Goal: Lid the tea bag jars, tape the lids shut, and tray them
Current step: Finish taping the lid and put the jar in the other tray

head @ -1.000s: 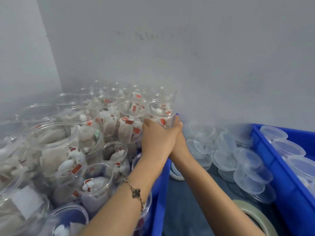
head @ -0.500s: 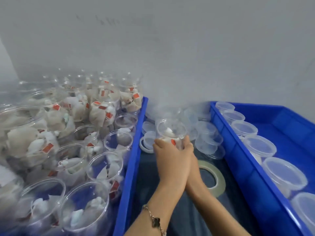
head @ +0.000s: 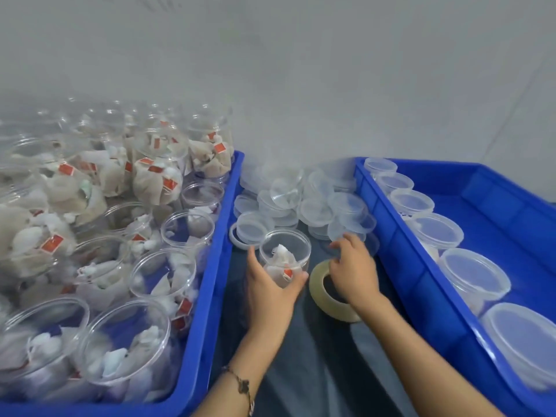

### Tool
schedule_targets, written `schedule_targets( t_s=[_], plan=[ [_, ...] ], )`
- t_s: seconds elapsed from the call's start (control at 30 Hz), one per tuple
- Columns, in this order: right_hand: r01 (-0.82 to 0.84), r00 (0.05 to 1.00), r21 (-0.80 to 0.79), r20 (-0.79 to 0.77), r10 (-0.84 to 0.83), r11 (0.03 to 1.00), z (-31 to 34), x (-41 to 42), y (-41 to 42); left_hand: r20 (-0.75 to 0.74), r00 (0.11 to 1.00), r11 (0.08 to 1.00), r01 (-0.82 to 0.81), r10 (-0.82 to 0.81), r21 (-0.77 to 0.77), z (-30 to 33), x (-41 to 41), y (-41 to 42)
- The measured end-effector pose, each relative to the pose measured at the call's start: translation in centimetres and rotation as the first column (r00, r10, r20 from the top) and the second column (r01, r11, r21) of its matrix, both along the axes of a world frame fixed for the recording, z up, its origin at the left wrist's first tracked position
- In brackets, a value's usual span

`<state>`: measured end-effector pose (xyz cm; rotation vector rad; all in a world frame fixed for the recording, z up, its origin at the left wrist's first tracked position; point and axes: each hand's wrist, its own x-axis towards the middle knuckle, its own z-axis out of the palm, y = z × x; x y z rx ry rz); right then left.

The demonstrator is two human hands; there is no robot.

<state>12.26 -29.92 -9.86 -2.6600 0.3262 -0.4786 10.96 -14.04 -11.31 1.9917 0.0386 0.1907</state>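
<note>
Two blue plastic trays (head: 224, 236) flank a dark mat (head: 316, 371). Between them the left hand (head: 270, 290) grips an open clear plastic tea bag jar (head: 284, 257) standing on it. The right hand (head: 353, 269), fingers loosely curled, touches a clear round lid (head: 349, 233) above a tape roll (head: 323, 291).

A dark sheet (head: 325, 371) covers the table between the two crates, creased toward the near edge. Behind everything rises a plain pale wall (head: 301, 70), meeting another wall at the far right. A thin bracelet (head: 240, 383) with a dark clover charm circles the left wrist.
</note>
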Motion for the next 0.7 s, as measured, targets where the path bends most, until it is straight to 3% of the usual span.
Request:
schedule_targets(
  t_s=[0.07,0.17,0.27,0.33,0.43,0.53,0.57,0.63,0.67,0.7],
  plan=[
    [0.05,0.987,-0.237,-0.139,-0.085,0.97,1.2,1.9,-1.3,0.002,0.999,0.999,0.05,-0.05,0.002,-0.7,0.4,0.6],
    [-0.06,0.923,-0.335,-0.376,-0.075,0.94,-0.9,2.8,-2.2,0.003,0.998,0.997,0.068,-0.068,0.045,-1.4,0.7,1.2],
    [-0.113,0.931,-0.381,-0.362,-0.036,0.918,-0.6,3.7,-3.5,0.01,0.997,0.996,0.072,-0.073,0.057,-1.6,0.9,1.4],
    [-0.086,0.973,-0.364,-0.23,0.0,0.927,-0.5,3.5,-3.6,0.02,0.997,0.996,0.075,-0.076,0.05,-1.8,0.9,1.4],
    [-0.012,0.991,-0.151,0.129,0.032,0.988,1.5,2.8,-2.6,0.042,0.997,0.996,0.06,-0.063,0.065,-2.1,1.0,1.4],
    [-0.002,0.905,0.255,0.411,-0.106,0.967,5.4,2.3,-0.8,0.053,0.997,0.997,0.055,-0.057,0.048,-2.5,1.2,1.3],
    [-0.088,0.877,0.441,0.46,-0.141,0.893,6.6,2.2,-0.1,0.056,0.997,0.997,0.054,-0.057,0.045,-2.6,1.2,1.2],
    [-0.305,0.885,0.792,0.441,-0.15,0.529,8.6,2.2,1.4,0.059,0.997,0.997,0.054,-0.057,0.049,-2.7,1.3,1.2],
    [-0.301,0.925,0.858,0.368,-0.089,0.417,8.9,2.2,2.1,0.061,0.997,0.997,0.053,-0.056,0.051,-2.7,1.3,1.2],
    [-0.257,0.959,0.841,0.284,0.017,0.475,8.7,2.2,2.8,0.063,0.996,0.997,0.053,-0.056,0.051,-2.7,1.3,1.2]
  ],
)
